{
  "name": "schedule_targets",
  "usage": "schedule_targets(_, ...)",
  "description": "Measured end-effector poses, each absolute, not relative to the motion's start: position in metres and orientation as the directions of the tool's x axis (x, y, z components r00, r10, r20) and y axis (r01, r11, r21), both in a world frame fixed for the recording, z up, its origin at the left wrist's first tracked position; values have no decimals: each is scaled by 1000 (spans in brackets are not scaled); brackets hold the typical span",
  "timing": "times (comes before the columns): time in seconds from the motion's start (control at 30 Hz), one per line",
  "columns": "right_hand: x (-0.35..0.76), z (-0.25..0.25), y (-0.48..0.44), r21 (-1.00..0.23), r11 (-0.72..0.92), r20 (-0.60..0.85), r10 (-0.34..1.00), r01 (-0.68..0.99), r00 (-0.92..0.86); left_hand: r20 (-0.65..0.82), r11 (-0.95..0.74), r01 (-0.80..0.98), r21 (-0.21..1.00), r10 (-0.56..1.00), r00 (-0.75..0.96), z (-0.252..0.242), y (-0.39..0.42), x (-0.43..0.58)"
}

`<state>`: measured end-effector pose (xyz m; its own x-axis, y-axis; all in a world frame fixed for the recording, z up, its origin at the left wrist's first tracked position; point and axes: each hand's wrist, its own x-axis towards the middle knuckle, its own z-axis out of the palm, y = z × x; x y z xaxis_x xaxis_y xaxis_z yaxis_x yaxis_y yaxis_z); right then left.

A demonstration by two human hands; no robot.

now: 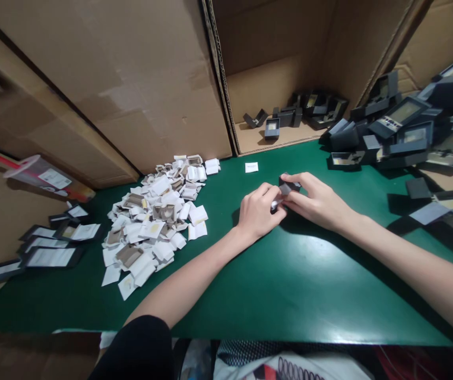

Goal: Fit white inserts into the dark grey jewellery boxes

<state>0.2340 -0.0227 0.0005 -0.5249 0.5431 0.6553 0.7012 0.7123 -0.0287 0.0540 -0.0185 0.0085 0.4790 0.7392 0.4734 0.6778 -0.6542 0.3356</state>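
Observation:
Over the green table, both hands meet at a small dark hinged box (289, 186), which looks like a jewellery box. My right hand (317, 203) grips it from the right, thumb and fingers pinched on its sides. From the left, the curled fingers of my left hand (258, 209) close on the same box. A small whitish piece (275, 203) shows between the left fingertips; whether it is part of the box is hard to see. Just beyond the hands lies a small white card (251, 167), touched by neither hand.
A heap of white card inserts (158, 211) spreads to the left. Farther left are dark box parts with white linings (50, 257) and a plastic cup (48, 177). Open dark boxes (402, 132) pile up at right; several more stand inside a cardboard carton (261, 142) behind.

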Motion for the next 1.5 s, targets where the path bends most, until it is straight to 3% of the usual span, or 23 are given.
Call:
schedule_targets(0.17,231,-3,-24,-75,696,646,580,714,-496,485,-692,635,345,710,510,7,-16,48)
schedule_targets(0.37,234,-5,-21,-227,692,604,652,685,-458,494,-739,589,328,665,560,9,-10,45)
schedule_targets(0.53,239,-2,-21,-120,739,559,602,663,-570,496,-756,548,359,652,574,8,-8,41)
schedule_targets(0.77,238,2,-24,-44,752,605,544,658,-581,545,-808,374,456,585,600,-1,-7,30)
schedule_targets(0.93,240,4,-25,-126,776,600,556,618,-575,536,-839,402,365,543,646,-2,-13,25)
schedule_targets(1.17,233,3,-27,-171,725,580,621,667,-527,432,-869,484,101,476,766,0,-24,16)
schedule_targets(1.33,231,-1,-25,-190,734,601,612,652,-514,382,-838,546,1,505,774,2,-34,21)
schedule_targets(1.5,237,-5,-19,-340,777,705,583,530,-403,359,-756,654,-20,606,710,5,-49,28)
